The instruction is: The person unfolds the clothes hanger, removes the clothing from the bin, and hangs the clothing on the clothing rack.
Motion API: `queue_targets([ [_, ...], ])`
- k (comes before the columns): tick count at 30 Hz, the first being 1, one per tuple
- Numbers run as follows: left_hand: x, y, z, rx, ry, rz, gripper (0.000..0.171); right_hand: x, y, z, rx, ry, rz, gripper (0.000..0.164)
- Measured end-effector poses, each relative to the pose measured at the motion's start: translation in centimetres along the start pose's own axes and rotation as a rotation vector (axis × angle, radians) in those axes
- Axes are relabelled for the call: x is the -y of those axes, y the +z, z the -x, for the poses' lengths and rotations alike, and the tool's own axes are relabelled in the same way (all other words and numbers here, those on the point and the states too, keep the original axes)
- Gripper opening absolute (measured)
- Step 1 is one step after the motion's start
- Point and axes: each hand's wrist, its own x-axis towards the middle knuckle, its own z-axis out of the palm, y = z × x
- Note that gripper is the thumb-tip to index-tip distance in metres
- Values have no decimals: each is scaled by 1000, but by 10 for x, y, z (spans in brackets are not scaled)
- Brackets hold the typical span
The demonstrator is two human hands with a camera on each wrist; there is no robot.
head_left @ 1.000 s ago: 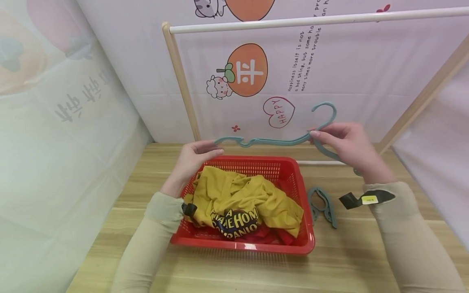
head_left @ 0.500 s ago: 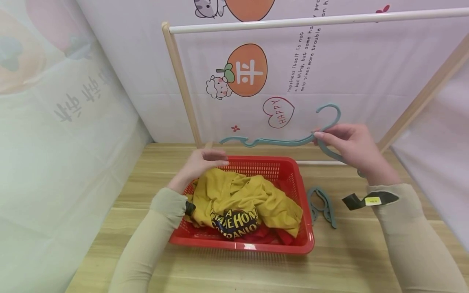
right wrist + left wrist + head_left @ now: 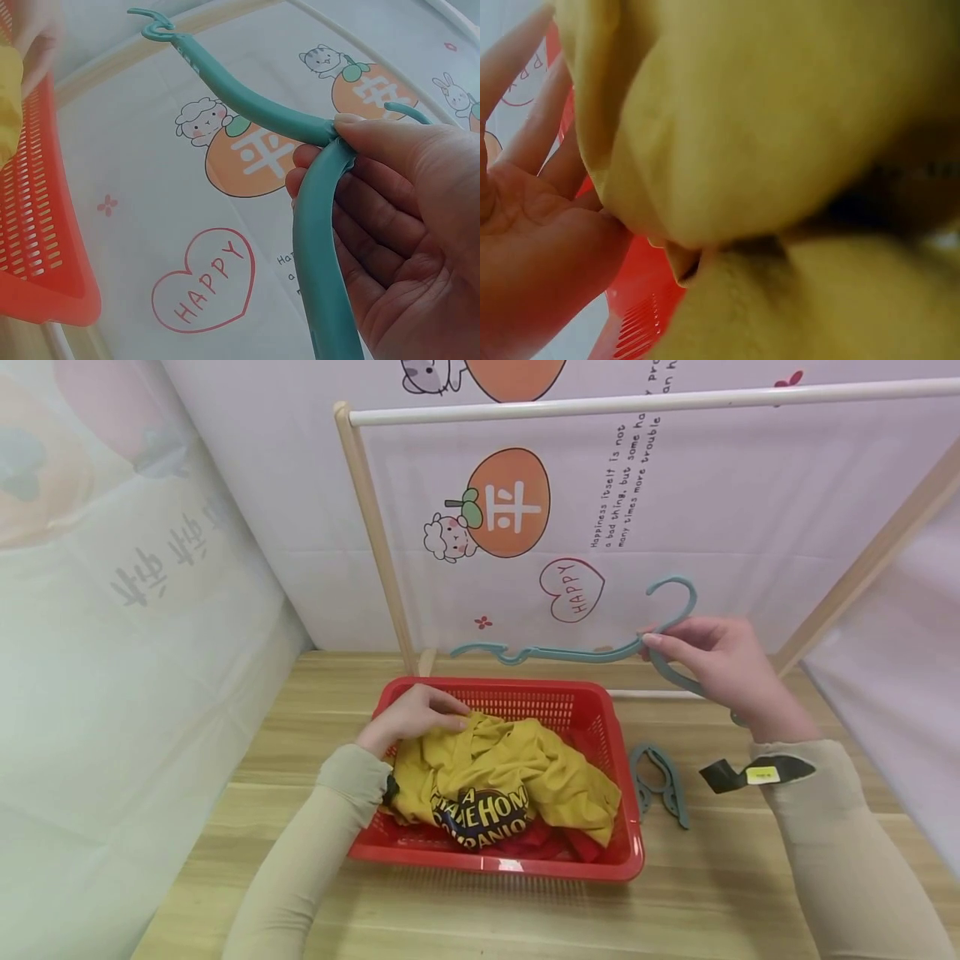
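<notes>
My right hand (image 3: 723, 664) pinches a teal plastic clothes hanger (image 3: 577, 654) at its centre, just below the hook. One arm of the hanger stretches left over the basket; the other bends down past my palm, as the right wrist view shows. My left hand (image 3: 416, 718) is over the back left of a red basket (image 3: 562, 863), at the edge of a mustard-yellow shirt (image 3: 517, 752) with dark printed lettering. In the left wrist view its fingers (image 3: 536, 124) are extended beside the yellow cloth, which fills most of that view.
Another teal hanger, folded (image 3: 660, 785), lies on the wooden table (image 3: 247, 827) right of the basket. Red cloth (image 3: 540, 845) shows under the shirt. Behind stands a garment rack with a white rail (image 3: 637, 403) and wooden posts (image 3: 378, 543), before a printed backdrop.
My left hand has let go of the hanger's left end and moved down to the yellow shirt in the basket. My right hand still holds the hanger, shifted slightly right.
</notes>
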Motion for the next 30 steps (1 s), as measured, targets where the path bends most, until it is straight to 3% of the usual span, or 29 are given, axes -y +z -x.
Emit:
queue_targets([
  [11, -1, 1, -1, -36, -27, -25, 23, 0, 1, 1, -1, 0, 1, 34],
  [21, -6, -3, 2, -102, 59, 2, 19, -4, 0, 2, 2, 7, -8, 35],
  [30, -12, -13, 5, -174, 113, 82, 18, -6, -3, 5, -7, 12, 11, 34],
])
